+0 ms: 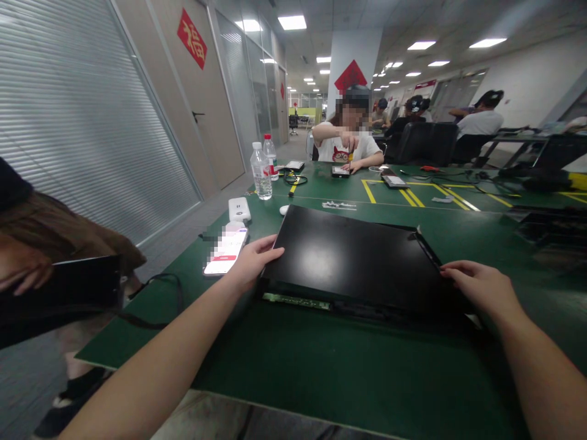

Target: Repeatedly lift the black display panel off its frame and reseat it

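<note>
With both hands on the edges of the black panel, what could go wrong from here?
1. The left hand and right hand touch only the side edges of the panel; if lifted this way, it may flex or slip.
2. The thin circuit strip lies exposed along the near edge, so a hand or forearm could press on it.
3. The phone lies just beside the left hand, so a sideways shift of the panel might knock it.
</note>
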A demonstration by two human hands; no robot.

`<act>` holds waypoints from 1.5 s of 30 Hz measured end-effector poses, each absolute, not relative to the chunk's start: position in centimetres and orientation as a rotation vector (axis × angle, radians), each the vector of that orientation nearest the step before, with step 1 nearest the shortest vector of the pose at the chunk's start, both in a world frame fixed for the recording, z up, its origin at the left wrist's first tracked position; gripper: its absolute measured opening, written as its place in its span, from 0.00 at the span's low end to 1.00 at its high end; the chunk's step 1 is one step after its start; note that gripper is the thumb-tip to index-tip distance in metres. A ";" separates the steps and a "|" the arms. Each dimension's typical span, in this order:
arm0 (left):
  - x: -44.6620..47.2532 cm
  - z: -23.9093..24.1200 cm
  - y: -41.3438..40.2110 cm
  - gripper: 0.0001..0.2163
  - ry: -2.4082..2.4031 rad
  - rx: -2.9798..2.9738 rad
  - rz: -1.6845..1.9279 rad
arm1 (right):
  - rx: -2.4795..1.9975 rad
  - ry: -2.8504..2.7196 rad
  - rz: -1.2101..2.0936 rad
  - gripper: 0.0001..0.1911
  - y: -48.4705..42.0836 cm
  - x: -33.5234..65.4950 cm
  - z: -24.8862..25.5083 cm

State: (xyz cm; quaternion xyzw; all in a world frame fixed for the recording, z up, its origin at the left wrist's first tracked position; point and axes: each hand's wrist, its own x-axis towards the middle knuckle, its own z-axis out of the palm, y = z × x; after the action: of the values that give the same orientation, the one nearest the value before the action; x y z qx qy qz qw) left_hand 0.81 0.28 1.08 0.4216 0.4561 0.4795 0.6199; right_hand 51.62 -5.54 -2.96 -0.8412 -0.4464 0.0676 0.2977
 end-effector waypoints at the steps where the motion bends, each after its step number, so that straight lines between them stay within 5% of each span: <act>1: 0.8 1.1 0.2 0.22 1.027 0.988 1.107 | -2.234 -1.184 0.180 0.17 -5.5 51.6 -2.9; 24: 1.5 1.1 -0.6 0.41 0.794 1.131 1.253 | -2.061 -0.805 0.456 0.19 -5.3 51.8 -3.3; 36: 0.4 0.5 0.9 0.34 0.854 1.063 1.297 | -1.501 -0.571 0.795 0.19 -6.7 49.8 -0.4; 40: 0.3 0.2 1.1 0.31 0.871 1.068 1.257 | -1.586 -0.530 0.835 0.09 -7.6 49.6 0.7; 45: 0.2 0.6 1.0 0.22 0.968 1.160 1.221 | -1.659 -0.643 0.691 0.12 -7.6 52.3 0.1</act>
State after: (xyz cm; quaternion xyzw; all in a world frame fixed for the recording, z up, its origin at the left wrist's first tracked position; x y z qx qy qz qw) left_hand 0.19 1.03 0.57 0.4929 0.4113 0.5192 0.5643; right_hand 52.31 -7.64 0.07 -0.7093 -0.2750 0.2954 0.5779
